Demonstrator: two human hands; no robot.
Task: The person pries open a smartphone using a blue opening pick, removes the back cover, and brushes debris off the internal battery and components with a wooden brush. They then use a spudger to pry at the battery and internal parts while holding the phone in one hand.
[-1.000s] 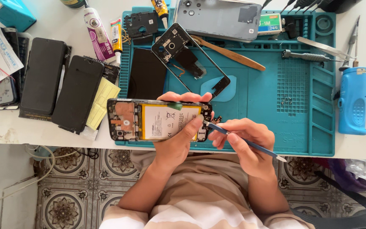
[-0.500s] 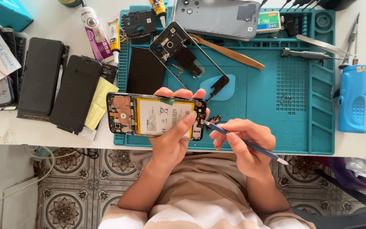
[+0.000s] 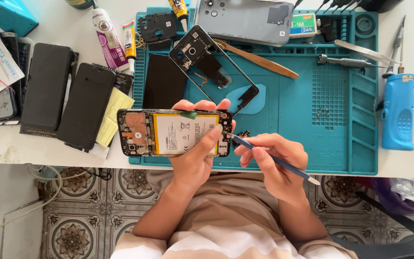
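Observation:
My left hand (image 3: pixel 198 153) grips an opened phone (image 3: pixel 168 132) with its back off, showing a white and yellow battery and the circuit board. The thumb lies across the battery's right end and the fingertips wrap over the top edge. My right hand (image 3: pixel 270 154) holds a thin blue spudger (image 3: pixel 283 164) like a pen. Its tip touches the phone's right end, by my thumb. Both hands hover over the near edge of the teal work mat (image 3: pixel 307 110).
On the mat lie a bare phone frame (image 3: pixel 212 64), a dark screen (image 3: pixel 164 81), a grey back cover (image 3: pixel 250 19), a wooden stick (image 3: pixel 259 60), tweezers (image 3: pixel 362 52) and small screws (image 3: pixel 323 113). Black phones (image 3: pixel 68 98) and glue tubes (image 3: pixel 107 38) lie left; a blue tool (image 3: pixel 397 111) right.
The opened phone has shifted slightly up and left in my left hand. My right hand kept the spudger tip at the phone's right end.

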